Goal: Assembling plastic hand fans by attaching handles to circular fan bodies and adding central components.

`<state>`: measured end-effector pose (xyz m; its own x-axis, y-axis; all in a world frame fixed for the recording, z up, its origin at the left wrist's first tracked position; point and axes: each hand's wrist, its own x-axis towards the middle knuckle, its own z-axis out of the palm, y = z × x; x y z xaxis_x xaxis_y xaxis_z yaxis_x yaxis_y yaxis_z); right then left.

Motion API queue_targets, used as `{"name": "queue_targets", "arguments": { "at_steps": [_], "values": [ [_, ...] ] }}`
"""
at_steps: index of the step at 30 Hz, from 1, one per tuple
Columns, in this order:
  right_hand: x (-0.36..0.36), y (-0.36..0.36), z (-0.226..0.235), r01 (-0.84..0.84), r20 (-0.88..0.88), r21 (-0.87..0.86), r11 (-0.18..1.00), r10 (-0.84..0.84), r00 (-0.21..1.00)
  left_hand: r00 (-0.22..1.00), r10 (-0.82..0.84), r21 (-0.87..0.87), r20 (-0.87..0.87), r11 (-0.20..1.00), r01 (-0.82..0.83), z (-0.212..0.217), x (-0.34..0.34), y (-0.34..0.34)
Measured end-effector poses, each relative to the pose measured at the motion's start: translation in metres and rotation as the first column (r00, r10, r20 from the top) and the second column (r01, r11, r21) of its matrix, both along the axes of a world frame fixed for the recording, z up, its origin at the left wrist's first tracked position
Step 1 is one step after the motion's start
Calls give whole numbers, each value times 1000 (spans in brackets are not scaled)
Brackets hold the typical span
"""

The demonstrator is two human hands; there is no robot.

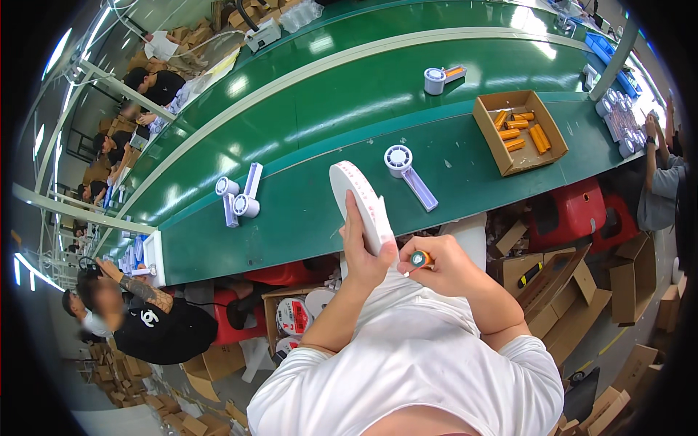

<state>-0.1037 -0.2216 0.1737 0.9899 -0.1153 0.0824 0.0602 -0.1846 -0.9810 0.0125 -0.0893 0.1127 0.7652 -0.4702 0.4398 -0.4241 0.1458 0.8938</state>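
White roll with reddish print along its edge, held tilted in the left hand: the roll rises ahead of the hand over the near edge of the green surface, its lower end pinched between thumb and fingers. Just beside, the right hand is closed on an orange cylinder, pinching it between thumb and fingers with the green end turned toward the left hand; a small white strip shows below that end, though whether it is attached cannot be told. Ahead and to the right of the right hand, an open cardboard box stands on the surface and contains several loose orange cylinders, lying at differing angles. To the left of the left hand, beyond the forearm and below the surface, a second carton holds flat white discs, some printed in red. Directly ahead of the right hand lies a white fan unit with a trough-like handle; well to the left of the left hand, further fan units lie close together. Far ahead of the right hand, another fan has an orange cylinder in its handle.
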Motion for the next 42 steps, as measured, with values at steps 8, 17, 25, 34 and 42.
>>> {"name": "queue_targets", "arguments": {
  "at_steps": [8,17,25,34,42],
  "values": [
    [7,-27,-37,136,105,457,879,-206,973,961,25,248,275,964,-96,-7,10,10],
    [13,-7,-24,326,-17,549,770,-380,925,968,9,283,249,955,-82,-1,8,5],
    [7,-4,-9,399,129,47,916,-402,907,862,49,383,504,882,-274,5,3,5],
    [8,-16,3,308,-92,147,940,-297,950,803,-14,486,596,802,-347,6,7,13],
    [19,-28,-5,522,147,343,781,-594,791,866,-188,671,464,713,-205,14,-16,16]
  ]
}}
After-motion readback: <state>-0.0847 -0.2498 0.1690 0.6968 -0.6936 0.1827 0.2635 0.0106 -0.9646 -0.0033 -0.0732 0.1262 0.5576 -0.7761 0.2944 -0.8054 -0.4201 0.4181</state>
